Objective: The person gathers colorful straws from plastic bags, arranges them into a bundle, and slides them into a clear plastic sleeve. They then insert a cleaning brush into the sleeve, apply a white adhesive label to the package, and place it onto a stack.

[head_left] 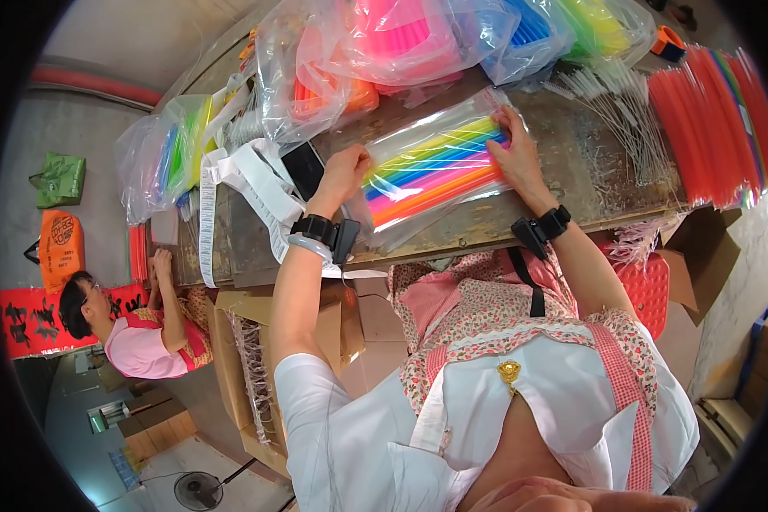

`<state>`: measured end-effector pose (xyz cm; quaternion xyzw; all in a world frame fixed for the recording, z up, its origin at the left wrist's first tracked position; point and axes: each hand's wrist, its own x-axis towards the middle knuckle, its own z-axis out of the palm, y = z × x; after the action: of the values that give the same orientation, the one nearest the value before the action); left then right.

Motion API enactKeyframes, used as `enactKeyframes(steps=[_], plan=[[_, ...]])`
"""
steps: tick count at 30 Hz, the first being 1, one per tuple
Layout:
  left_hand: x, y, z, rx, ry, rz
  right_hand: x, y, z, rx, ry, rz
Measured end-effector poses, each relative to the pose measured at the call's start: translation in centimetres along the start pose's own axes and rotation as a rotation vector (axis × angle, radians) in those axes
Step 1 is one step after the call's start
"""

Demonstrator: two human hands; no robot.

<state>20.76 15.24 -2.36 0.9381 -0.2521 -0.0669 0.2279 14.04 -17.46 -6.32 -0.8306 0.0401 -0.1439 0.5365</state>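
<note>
Now both hands on clear pack of rainbow straws, flat on table near edge. Left hand curled, grip pressing pack's near-left end; right hand fingers spread, pinning far end. Looks like flattening/closing stage; next move likely needs firm even press along open edge. Farther back: bags of coloured straws.

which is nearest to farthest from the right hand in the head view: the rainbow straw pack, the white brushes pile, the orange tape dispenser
1. Rainbow straw pack: under the right hand, whose fingers press its end.
2. White brushes pile: on the table to the right of that hand.
3. Orange tape dispenser: at the table's far right corner, beyond the brushes.
</note>
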Motion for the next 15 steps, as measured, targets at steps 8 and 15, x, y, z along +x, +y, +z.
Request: enactKeyframes(steps=[8, 15], plan=[[-0.2, 1.3, 2.2, 0.401, 0.276, -0.043, 0.0, -0.1, 0.0, 0.012, 0.028, 0.012], [-1.0, 12.8, 7.0, 0.285, 0.319, 0.166, -0.1, -0.3, -0.2, -0.035, 0.044, 0.006]])
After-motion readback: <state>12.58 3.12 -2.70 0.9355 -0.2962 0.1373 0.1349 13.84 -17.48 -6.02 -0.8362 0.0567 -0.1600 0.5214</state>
